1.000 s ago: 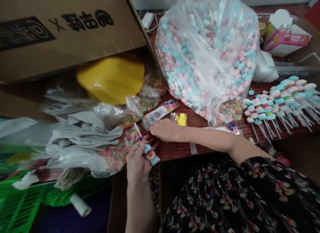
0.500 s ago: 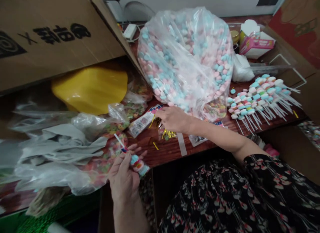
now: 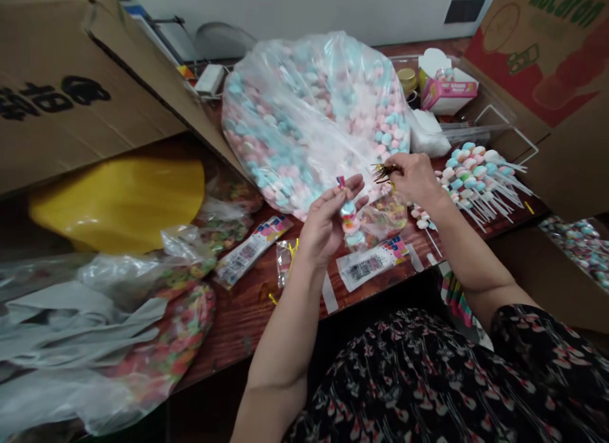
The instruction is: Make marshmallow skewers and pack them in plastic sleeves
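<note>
My left hand (image 3: 324, 222) is closed on a marshmallow lollipop (image 3: 351, 221) in a printed clear wrapper, its blue and pink pieces hanging below the fingers. To its right, my right hand (image 3: 415, 179) pinches a small bunch of gold twist ties (image 3: 383, 171), the ends sticking out toward the left hand. Both hands are above the table in front of a big clear bag of pink, blue and white marshmallows (image 3: 314, 119). Under the hands lie a smaller bag of colourful gummies (image 3: 385, 211) and a stack of printed wrappers (image 3: 368, 263).
Skewered marshmallows on white sticks (image 3: 480, 176) are piled at the right. More wrappers (image 3: 252, 249) lie left of the hands. Bags of gummies (image 3: 176, 341), grey cloth (image 3: 80, 322), a yellow sheet (image 3: 124, 205) and a cardboard box (image 3: 95, 68) fill the left side.
The left hand has moved right and up with the lollipop. My right hand has lifted off the table and moved right, now with gold twist ties in its fingers. The view has shifted right.
</note>
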### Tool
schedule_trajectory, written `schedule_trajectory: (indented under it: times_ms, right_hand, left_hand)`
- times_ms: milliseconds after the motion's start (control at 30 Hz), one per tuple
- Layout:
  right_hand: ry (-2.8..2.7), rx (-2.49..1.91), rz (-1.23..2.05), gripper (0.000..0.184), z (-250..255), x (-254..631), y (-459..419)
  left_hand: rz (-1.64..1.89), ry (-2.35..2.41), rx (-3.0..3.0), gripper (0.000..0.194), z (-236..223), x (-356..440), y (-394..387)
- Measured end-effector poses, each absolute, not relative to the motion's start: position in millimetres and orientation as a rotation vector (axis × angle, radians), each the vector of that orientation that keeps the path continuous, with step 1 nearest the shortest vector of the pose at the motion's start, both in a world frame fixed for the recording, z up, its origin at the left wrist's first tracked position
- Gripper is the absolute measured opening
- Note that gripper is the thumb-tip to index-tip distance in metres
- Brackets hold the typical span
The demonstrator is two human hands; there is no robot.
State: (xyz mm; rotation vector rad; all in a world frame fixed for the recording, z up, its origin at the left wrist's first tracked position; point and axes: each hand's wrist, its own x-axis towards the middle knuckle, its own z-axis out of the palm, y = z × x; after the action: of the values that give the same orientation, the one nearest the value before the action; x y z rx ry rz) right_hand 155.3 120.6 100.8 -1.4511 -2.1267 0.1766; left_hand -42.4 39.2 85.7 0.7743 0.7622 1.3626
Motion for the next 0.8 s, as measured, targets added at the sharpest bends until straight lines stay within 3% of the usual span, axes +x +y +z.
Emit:
schedule_trajectory:
  times_ms: [300, 633, 800]
  right_hand:
    - [-2.176, -1.484, 0.277, 0.036, 42, 191, 89]
    - [-2.098, -1.564, 0.300, 0.038, 31, 235, 32]
    - [-2.411, -1.860, 0.350, 0.032, 25, 217, 16]
  left_hand:
    - [1.382, 1.095, 0.444, 0.020, 11, -71, 87]
    - [1.109, 1.188, 1.102, 0.020, 70, -20, 19]
    - [0.944, 0.977, 0.874, 0.024, 44, 18, 16]
